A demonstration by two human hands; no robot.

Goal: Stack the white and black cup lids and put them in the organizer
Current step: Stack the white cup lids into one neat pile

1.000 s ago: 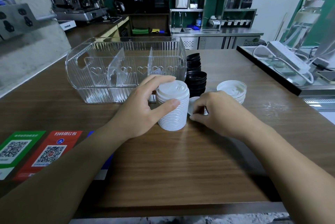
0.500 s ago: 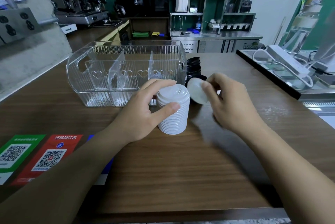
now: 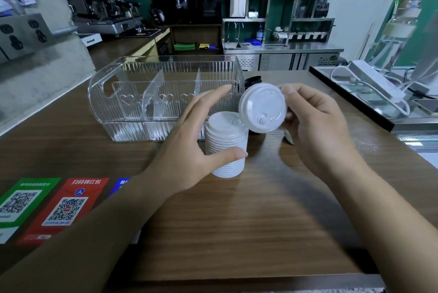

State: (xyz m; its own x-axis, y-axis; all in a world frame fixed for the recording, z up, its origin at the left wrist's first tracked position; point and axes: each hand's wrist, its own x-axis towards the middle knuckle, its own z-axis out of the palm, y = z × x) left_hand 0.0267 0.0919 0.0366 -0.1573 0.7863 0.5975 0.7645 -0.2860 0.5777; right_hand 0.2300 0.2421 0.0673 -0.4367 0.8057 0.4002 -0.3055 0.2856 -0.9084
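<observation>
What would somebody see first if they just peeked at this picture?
First, the single white lid held up tilted in the right hand, just above the stack of white lids standing on the wooden counter. The left hand wraps around that stack. Behind them sits a clear organizer with dividers and little heart cutouts, and nothing visible inside it.

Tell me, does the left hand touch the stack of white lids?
Touching. The head view shows the left hand around the stack of white lids, with its thumb pressed on the stack's front.
</observation>
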